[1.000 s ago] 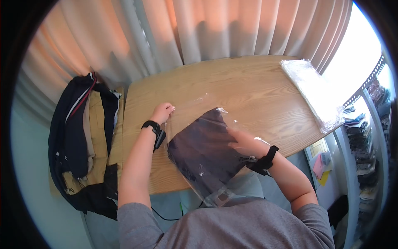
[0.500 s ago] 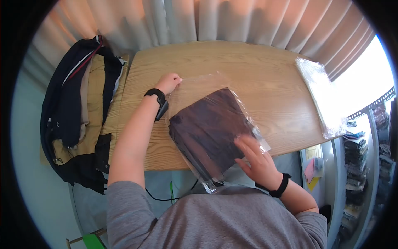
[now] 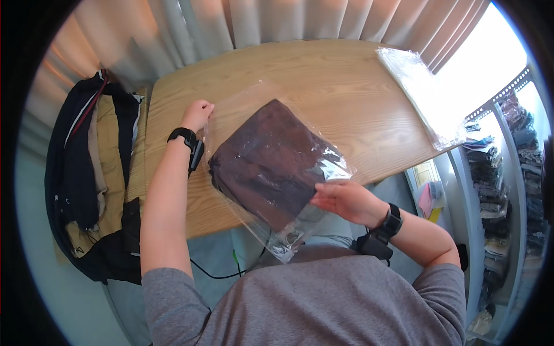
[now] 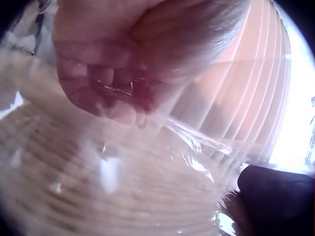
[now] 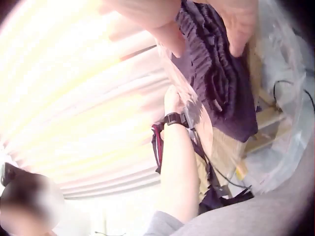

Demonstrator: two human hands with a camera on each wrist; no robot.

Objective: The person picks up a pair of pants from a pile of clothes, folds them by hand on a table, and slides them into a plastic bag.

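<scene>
A folded dark garment [image 3: 262,158] lies inside a clear plastic bag [image 3: 277,248], set at an angle over the table's near edge. The left hand [image 3: 197,114] pinches the bag's far left edge; its curled fingers [image 4: 123,110] hold the thin film in the left wrist view. At the garment's lower right side, the right hand [image 3: 349,200] has its thumb and fingers on either side of the dark fabric [image 5: 214,64], as the right wrist view shows. Whether that hand is inside the film cannot be told.
Navy and tan clothes [image 3: 81,155] are heaped left of the wooden table [image 3: 340,92]. A stack of clear bags [image 3: 418,95] lies at its right end. Shelves of packed items [image 3: 490,213] stand at the right, and a curtain [image 3: 311,20] hangs behind.
The right hand has turned and moved from lying against the bag's face to gripping the garment's lower right side. The left hand still pinches the film. The head view has shifted.
</scene>
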